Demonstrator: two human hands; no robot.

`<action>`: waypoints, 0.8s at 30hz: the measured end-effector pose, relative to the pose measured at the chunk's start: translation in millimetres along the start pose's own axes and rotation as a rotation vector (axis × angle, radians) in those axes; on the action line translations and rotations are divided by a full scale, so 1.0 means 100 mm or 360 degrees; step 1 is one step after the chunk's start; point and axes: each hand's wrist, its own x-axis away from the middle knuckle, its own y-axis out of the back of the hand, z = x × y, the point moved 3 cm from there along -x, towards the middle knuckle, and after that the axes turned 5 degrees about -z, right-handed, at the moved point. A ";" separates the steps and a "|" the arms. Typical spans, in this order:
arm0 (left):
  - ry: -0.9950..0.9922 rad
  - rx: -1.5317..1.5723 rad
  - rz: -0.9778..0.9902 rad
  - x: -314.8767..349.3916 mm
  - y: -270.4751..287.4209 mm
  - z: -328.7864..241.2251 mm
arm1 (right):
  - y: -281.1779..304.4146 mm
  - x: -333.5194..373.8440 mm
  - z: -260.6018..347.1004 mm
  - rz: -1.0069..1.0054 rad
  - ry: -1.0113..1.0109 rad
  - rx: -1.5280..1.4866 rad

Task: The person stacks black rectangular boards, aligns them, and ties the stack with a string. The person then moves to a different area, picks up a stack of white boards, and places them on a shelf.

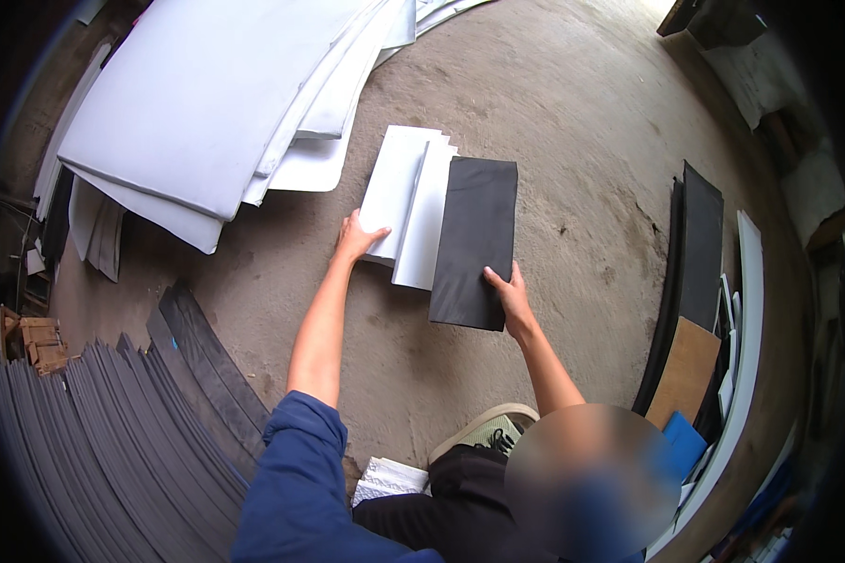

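Several white rectangular foam-like boards (pixel 396 183) lie overlapping in front of me, fanned out over the floor. My left hand (pixel 357 236) is closed on the near left edge of the leftmost white board, thumb on top. At the right of the group, a dark grey rectangular board (pixel 476 235) overlaps the white ones. Its lower right edge is in my right hand (pixel 509 293), with the thumb on its face and the fingers out of sight beneath. Whether the dark board rests on the white boards or is lifted, I cannot tell.
Large white sheets (pixel 207 94) are piled at the far left. Dark strips (pixel 94 441) stand packed together at the near left. Dark, brown and white panels (pixel 699 253) line the right side. My shoe (pixel 493 429) and a white textured block (pixel 390 477) are close by.
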 end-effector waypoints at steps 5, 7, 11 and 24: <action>-0.0065 0.0140 -0.0046 0.09 -0.12 0.10 | -0.21 -0.07 -0.11 0.0083 -0.0055 -0.0053; -0.0069 0.0101 -0.0081 0.22 -0.15 0.07 | -0.21 -0.11 -0.21 0.0072 -0.0080 -0.0067; -0.0028 0.0107 0.0011 0.51 -0.23 -0.17 | 0.09 -0.24 -0.53 -0.0074 -0.0077 0.0046; -0.0199 0.0247 0.0095 1.28 -0.61 -0.30 | 0.08 0.06 -0.27 0.0152 -0.0036 0.0235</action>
